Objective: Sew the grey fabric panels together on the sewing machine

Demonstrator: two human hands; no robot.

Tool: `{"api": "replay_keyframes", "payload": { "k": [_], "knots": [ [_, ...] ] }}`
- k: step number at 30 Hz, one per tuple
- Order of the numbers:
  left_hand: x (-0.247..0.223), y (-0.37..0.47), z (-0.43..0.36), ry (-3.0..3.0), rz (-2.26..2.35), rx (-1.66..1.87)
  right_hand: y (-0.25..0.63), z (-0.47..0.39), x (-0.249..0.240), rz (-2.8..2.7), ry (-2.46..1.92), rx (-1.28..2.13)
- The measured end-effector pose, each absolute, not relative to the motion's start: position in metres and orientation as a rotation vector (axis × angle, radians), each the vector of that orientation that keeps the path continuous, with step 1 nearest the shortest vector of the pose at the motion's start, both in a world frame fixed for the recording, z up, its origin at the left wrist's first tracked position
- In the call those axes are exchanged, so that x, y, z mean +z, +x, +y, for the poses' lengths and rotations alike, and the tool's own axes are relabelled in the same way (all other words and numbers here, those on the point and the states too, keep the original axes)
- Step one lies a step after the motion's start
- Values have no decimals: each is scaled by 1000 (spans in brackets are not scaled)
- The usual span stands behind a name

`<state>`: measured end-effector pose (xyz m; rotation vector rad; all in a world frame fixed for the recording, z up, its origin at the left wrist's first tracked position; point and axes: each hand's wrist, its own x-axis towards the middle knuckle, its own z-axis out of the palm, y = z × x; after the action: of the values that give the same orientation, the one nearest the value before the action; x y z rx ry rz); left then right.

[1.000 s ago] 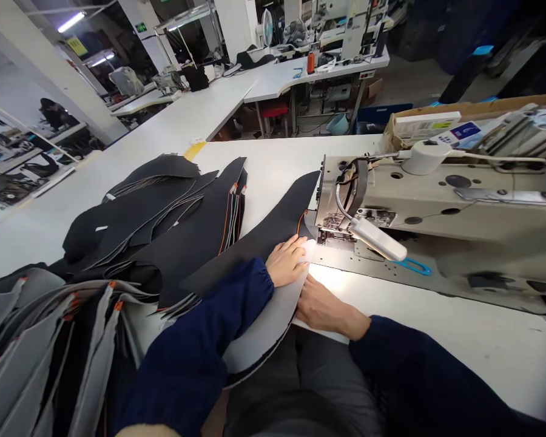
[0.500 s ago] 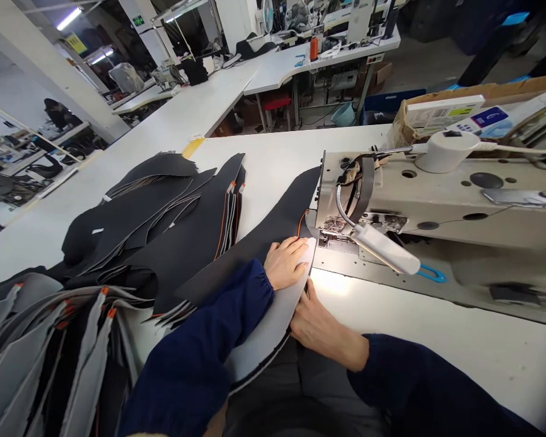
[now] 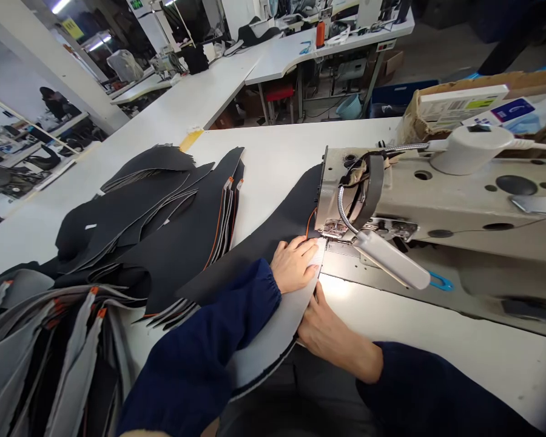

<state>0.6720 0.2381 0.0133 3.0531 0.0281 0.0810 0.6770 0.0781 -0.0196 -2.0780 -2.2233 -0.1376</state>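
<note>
My left hand [image 3: 295, 264] lies with fingers stretched out on a fabric panel, pressing it to the table beside the sewing machine [image 3: 386, 194]. The panel shows a grey face [image 3: 266, 340] near me and a dark face [image 3: 277, 224] beyond, with a short orange line at its machine end. Its tip reaches the needle area [image 3: 334, 229]; whether it is under the presser foot I cannot tell. My right hand [image 3: 323, 325] is closed on the panel's near edge, thumb uppermost, its other fingers partly hidden.
Stacks of dark panels [image 3: 131, 212] cover the table's left side, and grey-backed pieces [image 3: 82, 352] hang at the lower left. A white lamp [image 3: 394, 260] on a flexible neck juts from the machine. Behind the machine stands an open carton [image 3: 412, 118].
Both hands have moved slightly right with the panel, bringing its tip closer to the needle area. The camera view has shifted a little.
</note>
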Motion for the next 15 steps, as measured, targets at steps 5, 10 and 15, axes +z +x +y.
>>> {"api": "replay_keyframes", "payload": {
  "k": [5, 10, 15],
  "knots": [
    [15, 676, 233, 3070, 34, 78, 684, 73, -16, -2233, -2045, -98],
    [13, 677, 231, 3074, 15, 87, 688, 71, -13, -2249, -2045, -66],
    [15, 683, 225, 3032, 8, -52, 674, 66, -9, -2324, -2156, -171]
  ]
}}
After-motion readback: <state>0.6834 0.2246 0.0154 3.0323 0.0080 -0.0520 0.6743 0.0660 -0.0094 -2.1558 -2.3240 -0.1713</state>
